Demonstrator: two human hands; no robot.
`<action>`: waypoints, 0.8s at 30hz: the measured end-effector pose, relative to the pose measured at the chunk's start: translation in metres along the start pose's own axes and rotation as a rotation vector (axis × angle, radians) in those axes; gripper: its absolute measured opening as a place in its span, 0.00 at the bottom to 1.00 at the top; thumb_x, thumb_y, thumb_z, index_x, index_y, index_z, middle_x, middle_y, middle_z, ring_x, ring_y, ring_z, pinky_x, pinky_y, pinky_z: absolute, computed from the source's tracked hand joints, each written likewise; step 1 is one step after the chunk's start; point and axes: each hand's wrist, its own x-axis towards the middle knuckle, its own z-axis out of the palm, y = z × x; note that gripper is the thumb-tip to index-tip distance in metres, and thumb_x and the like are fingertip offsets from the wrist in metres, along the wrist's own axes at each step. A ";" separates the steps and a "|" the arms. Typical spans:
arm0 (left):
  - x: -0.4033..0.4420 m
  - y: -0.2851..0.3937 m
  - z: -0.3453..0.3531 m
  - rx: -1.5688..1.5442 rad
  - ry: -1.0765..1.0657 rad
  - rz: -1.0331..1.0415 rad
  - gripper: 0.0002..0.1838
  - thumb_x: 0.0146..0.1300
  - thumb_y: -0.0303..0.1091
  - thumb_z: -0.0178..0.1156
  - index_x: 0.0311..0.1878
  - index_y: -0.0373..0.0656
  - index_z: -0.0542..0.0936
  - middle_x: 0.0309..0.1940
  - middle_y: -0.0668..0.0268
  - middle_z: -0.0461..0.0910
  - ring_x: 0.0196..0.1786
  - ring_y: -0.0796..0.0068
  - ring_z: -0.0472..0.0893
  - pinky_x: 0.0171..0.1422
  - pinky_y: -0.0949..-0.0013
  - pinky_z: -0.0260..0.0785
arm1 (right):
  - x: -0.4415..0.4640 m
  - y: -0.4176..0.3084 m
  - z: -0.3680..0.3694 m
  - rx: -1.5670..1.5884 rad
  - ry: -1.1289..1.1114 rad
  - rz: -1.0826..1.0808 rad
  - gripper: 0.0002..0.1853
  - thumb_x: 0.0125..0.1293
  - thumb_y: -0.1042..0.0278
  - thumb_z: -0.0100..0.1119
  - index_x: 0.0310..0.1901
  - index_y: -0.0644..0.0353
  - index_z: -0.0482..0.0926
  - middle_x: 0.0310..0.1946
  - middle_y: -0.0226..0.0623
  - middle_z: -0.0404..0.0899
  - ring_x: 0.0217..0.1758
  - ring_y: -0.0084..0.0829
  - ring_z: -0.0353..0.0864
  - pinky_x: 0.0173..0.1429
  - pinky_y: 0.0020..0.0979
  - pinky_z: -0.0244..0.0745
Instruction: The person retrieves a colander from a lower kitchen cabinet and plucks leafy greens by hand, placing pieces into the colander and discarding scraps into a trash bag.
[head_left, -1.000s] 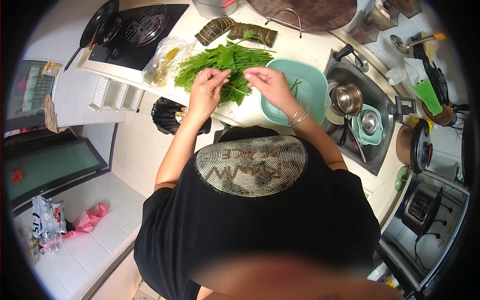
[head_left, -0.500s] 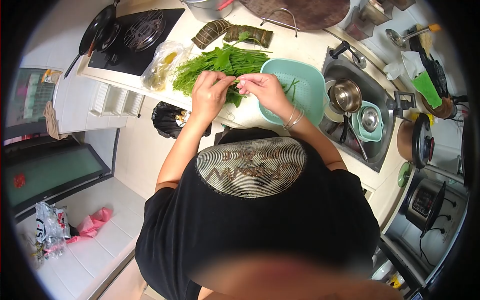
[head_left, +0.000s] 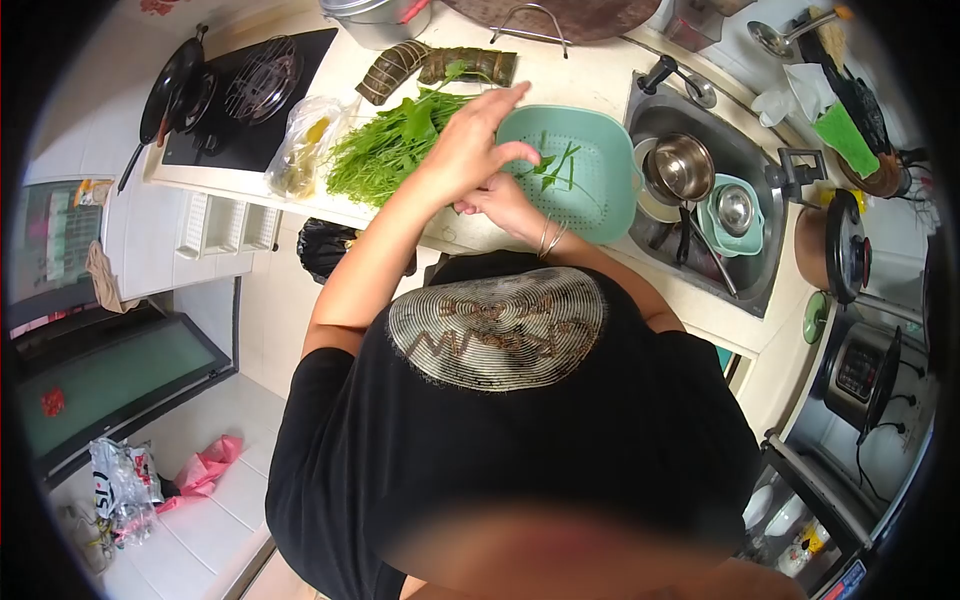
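Observation:
Stretched out over the left rim of the green basket (head_left: 608,215), my left hand (head_left: 468,150) has its thumb and fingers apart and holds nothing. Just beneath it, by the counter's front edge, my right hand (head_left: 503,204) has its fingers curled in; what they hold, if anything, is hidden. Short green stems and leaves (head_left: 556,172) lie in the basket, close to my left thumb. A pile of leafy greens (head_left: 385,148) rests on the counter to the left of my left hand.
Two leaf-wrapped bundles (head_left: 468,66) lie behind the greens, with a plastic bag (head_left: 297,150) to their left. A stove (head_left: 225,125) stands at the far left. The sink (head_left: 745,285) on the right holds metal bowls (head_left: 682,168). A black bag (head_left: 322,252) hangs below the counter.
My left hand has moved right to the basket and opened its fingers. My right hand has drawn back below it. More green pieces show in the basket. The view has shifted slightly.

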 end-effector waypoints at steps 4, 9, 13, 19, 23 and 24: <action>-0.014 -0.036 -0.027 -0.127 -0.213 -0.349 0.19 0.60 0.33 0.62 0.54 0.38 0.77 0.46 0.59 0.80 0.48 0.71 0.79 0.49 0.69 0.72 | -0.008 -0.021 -0.012 0.111 0.099 0.024 0.11 0.65 0.71 0.55 0.44 0.69 0.78 0.35 0.37 0.81 0.33 0.22 0.79 0.38 0.22 0.73; -0.062 -0.062 -0.036 -0.166 -0.552 -0.372 0.27 0.48 0.37 0.70 0.53 0.39 0.78 0.46 0.54 0.81 0.45 0.60 0.81 0.50 0.64 0.72 | -0.007 -0.057 -0.022 0.184 0.131 0.054 0.10 0.65 0.72 0.55 0.44 0.68 0.78 0.36 0.36 0.81 0.35 0.22 0.79 0.38 0.22 0.73; -0.096 -0.093 -0.034 0.497 -0.517 -0.269 0.22 0.44 0.35 0.70 0.47 0.45 0.81 0.44 0.62 0.80 0.51 0.62 0.75 0.55 0.61 0.67 | -0.002 -0.084 -0.023 0.262 0.099 -0.027 0.10 0.66 0.72 0.54 0.47 0.67 0.75 0.40 0.39 0.80 0.38 0.25 0.80 0.43 0.24 0.75; -0.098 -0.081 -0.044 0.499 -0.335 -0.197 0.09 0.53 0.35 0.64 0.37 0.46 0.83 0.40 0.67 0.80 0.50 0.65 0.74 0.51 0.63 0.64 | -0.005 -0.107 -0.021 0.250 0.059 -0.152 0.10 0.67 0.71 0.52 0.45 0.68 0.73 0.40 0.41 0.80 0.40 0.27 0.80 0.46 0.26 0.77; -0.087 -0.067 -0.063 0.194 -0.013 -0.186 0.07 0.57 0.35 0.62 0.37 0.45 0.83 0.35 0.66 0.81 0.45 0.67 0.78 0.55 0.64 0.61 | 0.003 -0.109 -0.025 0.116 0.111 -0.305 0.10 0.67 0.73 0.52 0.47 0.67 0.75 0.39 0.39 0.80 0.41 0.26 0.79 0.49 0.26 0.76; -0.084 -0.062 -0.069 0.170 0.028 -0.198 0.07 0.57 0.33 0.63 0.38 0.44 0.83 0.35 0.65 0.82 0.46 0.68 0.79 0.56 0.65 0.62 | 0.002 -0.112 -0.023 0.019 0.094 -0.280 0.12 0.66 0.73 0.53 0.49 0.68 0.74 0.39 0.37 0.79 0.41 0.24 0.79 0.49 0.25 0.75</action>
